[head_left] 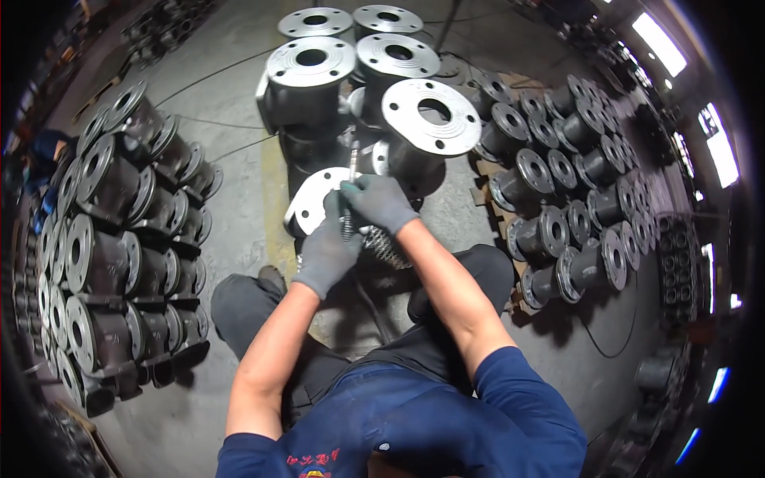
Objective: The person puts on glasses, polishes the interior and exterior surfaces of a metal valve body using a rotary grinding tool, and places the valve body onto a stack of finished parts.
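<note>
Both my hands wear grey gloves and meet over a flanged metal valve body (312, 199) lying on the floor in front of me. My left hand (327, 251) and my right hand (379, 201) are closed together on a thin upright metal tool (351, 163) whose shaft rises above the fingers. A ridged, threaded-looking part (388, 247) shows just below my right wrist. What the tool's tip touches is hidden by my hands.
Several large flanged valve bodies (311, 80) stand upright ahead of me. Stacks of dark flanged castings (111, 231) line the left, and smaller ones (574, 191) sit on a pallet at right. Cables cross the concrete floor (231, 103). My knees flank the work.
</note>
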Motion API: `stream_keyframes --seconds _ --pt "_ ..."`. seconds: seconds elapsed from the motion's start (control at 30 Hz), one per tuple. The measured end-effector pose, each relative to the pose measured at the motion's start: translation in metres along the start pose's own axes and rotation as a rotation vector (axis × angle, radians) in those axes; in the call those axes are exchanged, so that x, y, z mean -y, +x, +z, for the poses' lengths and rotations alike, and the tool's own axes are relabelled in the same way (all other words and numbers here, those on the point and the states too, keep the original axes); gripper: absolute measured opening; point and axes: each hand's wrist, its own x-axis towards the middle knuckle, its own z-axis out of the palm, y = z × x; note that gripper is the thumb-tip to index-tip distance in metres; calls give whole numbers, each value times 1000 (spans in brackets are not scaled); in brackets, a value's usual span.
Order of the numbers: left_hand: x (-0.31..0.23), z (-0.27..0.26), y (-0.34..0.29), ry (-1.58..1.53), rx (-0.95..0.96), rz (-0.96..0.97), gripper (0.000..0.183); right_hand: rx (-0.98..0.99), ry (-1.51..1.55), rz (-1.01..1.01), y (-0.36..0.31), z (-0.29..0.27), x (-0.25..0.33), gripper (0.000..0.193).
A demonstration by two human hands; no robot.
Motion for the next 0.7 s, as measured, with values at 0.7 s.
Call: stream_keyframes --seconds 0.7 --pt "35 -31 -4 102 -398 142 54 -664 502 -87 -275 -254 -79 25"
